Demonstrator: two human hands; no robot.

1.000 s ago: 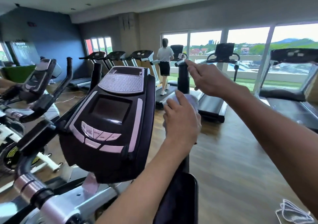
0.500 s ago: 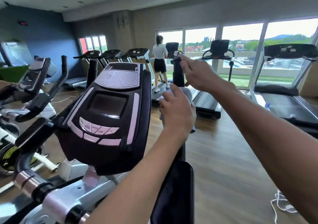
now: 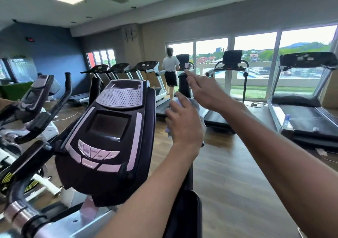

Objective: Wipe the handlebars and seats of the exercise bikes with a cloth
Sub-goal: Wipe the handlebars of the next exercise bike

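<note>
**Cloth on the handlebar, gym floor behind**

Wood-floored gym point(image 3: 228, 192) with wide windows point(image 3: 254, 54), treadmills point(image 3: 307, 109) ranked along the glass, a person point(image 3: 171, 69) standing on one far off. Closer in, filling the left half: exercise bike console point(image 3: 109, 142), dark, with pale buttons and a speaker grille. Just right of it, upright black handlebar point(image 3: 183, 86). Wrapped round that handlebar: left hand point(image 3: 184, 126), fingers curled, gripping a pale cloth point(image 3: 198, 108) against the post. Above and slightly right: right hand point(image 3: 204, 93), mostly open, index finger stretched to the handlebar's top end, other fingers loosely bent, holding nothing. Actual contact at that fingertip: cannot tell.
</note>
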